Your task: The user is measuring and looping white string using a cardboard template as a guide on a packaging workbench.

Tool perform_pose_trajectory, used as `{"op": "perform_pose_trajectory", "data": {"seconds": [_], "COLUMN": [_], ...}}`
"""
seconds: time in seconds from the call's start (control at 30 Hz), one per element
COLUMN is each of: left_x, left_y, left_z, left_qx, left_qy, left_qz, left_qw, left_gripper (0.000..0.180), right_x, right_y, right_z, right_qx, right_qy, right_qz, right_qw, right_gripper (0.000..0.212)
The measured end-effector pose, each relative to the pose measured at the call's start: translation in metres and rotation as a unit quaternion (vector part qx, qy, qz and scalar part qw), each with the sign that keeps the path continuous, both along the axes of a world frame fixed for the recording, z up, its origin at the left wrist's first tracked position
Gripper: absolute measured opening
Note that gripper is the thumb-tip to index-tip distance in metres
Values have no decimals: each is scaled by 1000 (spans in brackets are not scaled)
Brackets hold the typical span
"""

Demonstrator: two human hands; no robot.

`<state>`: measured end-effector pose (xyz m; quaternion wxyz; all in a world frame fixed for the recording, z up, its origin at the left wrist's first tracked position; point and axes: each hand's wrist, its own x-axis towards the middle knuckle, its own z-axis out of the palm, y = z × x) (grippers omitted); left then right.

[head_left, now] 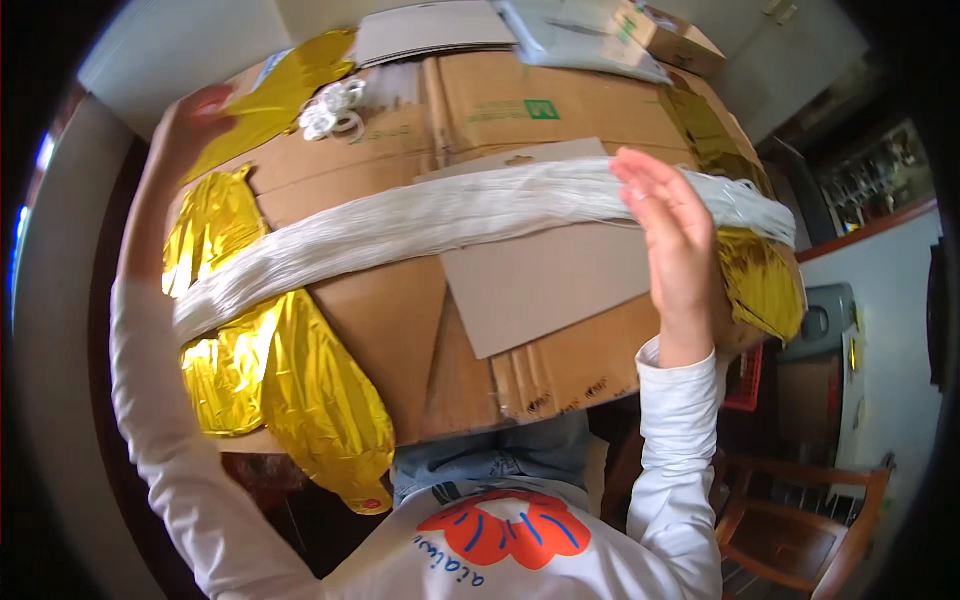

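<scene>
A long hank of thin white string (400, 223) stretches across the cardboard-covered table from left to right. My right hand (675, 225) rests at its right part, fingers stretched out with the edge of the hand toward the strands, gripping nothing. My left hand (205, 110) reaches to the far left, over a sheet of yellow-gold foil (270, 105); it is blurred and its fingers are hard to make out. Under the hank lies a grey card (540, 285) with a hanging hole. Crumpled gold foil (325, 390) lies under the hank's left end and hangs over the near edge.
A small coil of white cord (333, 108) lies at the back left. Grey boards (435, 30), a clear plastic bag (580, 40) and a small carton (680, 45) are along the far edge. More gold foil (760, 285) sits at right. A wooden chair (790, 530) stands lower right.
</scene>
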<state>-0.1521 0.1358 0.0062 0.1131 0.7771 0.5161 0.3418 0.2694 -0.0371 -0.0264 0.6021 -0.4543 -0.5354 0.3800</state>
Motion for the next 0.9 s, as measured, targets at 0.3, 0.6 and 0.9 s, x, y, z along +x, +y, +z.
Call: {"op": "perform_pose_trajectory", "data": {"seconds": [0.3,0.6,0.9], "left_x": [-4,91,177], "left_y": [-114,-145,-118], "left_z": [9,-5,-30], "left_qx": [131,-175,67], "left_qy": [80,6,119], "left_qz": [-11,95,-177], "left_qw": [988,980,975], "left_gripper": [15,25,13], "right_x": [90,47,0], "right_y": [-40,-27,12], "right_z": [-2,-7,-19], "right_qx": [39,147,241], "right_qy": [-260,-506,-501], "right_qz": [-183,-108,-52], "right_qw": [947,843,830], "right_gripper": [35,17,6]}}
